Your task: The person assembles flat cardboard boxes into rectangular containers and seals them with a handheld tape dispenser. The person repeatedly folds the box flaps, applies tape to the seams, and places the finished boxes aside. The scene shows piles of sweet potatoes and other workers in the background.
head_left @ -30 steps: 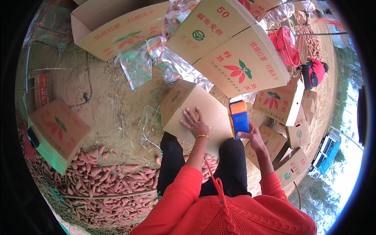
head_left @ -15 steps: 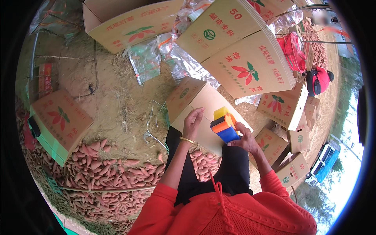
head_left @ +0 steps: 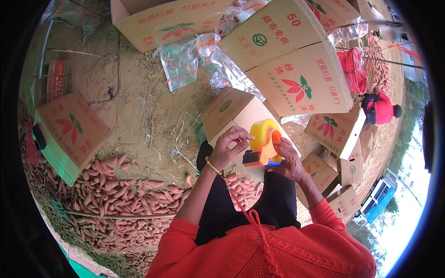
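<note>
My right hand (head_left: pixel 288 160) is closed around a tape dispenser (head_left: pixel 265 147) with an orange frame and blue parts. A wide roll of yellow tape (head_left: pixel 262 131) sits in it. Bent fingers and a thumb apart from them show on my left hand (head_left: pixel 229 146), with the fingertips close beside the roll. No object is visible in this hand; whether it touches the tape I cannot tell. Beneath both hands, in front of my knees, stands a brown cardboard box (head_left: pixel 230 107), its upper face partly hidden by the hands and dispenser.
Flat cartons (head_left: pixel 296 60) are stacked ahead, near an open carton (head_left: pixel 174 25) and clear plastic bags (head_left: pixel 180 65). Sweet potatoes (head_left: pixel 125 194) cover the ground at left. More boxes (head_left: pixel 340 132) stand at right, near a person in red (head_left: pixel 382 109). Bent wire (head_left: pixel 178 141) lies left of my box.
The dispenser has turned and risen in my right hand, showing more of the yellow roll. My left hand has moved right and down, nearer the roll, its fingers less pinched.
</note>
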### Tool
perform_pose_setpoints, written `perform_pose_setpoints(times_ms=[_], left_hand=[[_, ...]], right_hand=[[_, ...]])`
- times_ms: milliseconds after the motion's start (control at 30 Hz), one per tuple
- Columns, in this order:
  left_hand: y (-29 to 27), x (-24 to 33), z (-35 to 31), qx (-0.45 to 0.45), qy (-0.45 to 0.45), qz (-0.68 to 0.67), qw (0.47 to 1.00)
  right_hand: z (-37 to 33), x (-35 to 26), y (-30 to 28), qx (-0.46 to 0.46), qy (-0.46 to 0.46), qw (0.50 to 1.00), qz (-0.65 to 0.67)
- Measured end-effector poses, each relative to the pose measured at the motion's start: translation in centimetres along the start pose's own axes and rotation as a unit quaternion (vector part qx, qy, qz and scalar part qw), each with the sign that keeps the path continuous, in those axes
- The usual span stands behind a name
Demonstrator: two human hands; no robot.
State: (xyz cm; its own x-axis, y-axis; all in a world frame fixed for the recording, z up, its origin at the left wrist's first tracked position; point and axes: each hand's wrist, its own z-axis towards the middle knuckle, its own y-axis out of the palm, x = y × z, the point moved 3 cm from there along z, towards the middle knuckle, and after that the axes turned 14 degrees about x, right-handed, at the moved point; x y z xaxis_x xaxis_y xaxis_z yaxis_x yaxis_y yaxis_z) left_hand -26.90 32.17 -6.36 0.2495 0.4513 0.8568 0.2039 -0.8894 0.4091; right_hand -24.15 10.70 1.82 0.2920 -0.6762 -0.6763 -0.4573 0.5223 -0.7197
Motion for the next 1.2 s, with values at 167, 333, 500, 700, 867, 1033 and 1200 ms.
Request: perform_pose_setpoints(times_ms=[167, 333, 500, 700, 867, 1033, 1200], left_hand=[[-1.0, 2.9, -1.6, -0.041, -0.019, 0.034, 0.998], [-0.7, 5.9, -2.5, -0.039, 0.029, 0.033, 0.998], [-0.4, 7.7, -2.3, -0.021, 0.06, 0.089, 0.994], [-0.1, 6.9, -2.6, 0.031, 0.048, 0.107, 0.993], [0.0, 4.6, -3.3, 0.075, 0.022, 0.036, 0.996], [-0.4, 3.0, -3.4, 0.072, -0.067, -0.015, 0.995], [-1.5, 1.0, -3.3, 0.041, -0.193, -0.072, 0.978]], right_hand=[[0.8, -1.5, -0.5, 0.02, -0.028, 0.999, -0.016], [1.5, -3.4, -1.6, 0.03, -0.04, 0.999, -0.015], [1.7, -4.3, -2.2, 0.033, -0.064, 0.997, -0.01], [1.7, -4.6, -1.7, 0.017, -0.062, 0.998, 0.016], [0.8, -3.9, -1.1, -0.024, -0.023, 0.998, 0.044], [-0.8, -3.0, -0.5, -0.026, 0.049, 0.996, 0.069], [-0.1, -3.2, -0.5, -0.145, 0.106, 0.982, 0.052]])
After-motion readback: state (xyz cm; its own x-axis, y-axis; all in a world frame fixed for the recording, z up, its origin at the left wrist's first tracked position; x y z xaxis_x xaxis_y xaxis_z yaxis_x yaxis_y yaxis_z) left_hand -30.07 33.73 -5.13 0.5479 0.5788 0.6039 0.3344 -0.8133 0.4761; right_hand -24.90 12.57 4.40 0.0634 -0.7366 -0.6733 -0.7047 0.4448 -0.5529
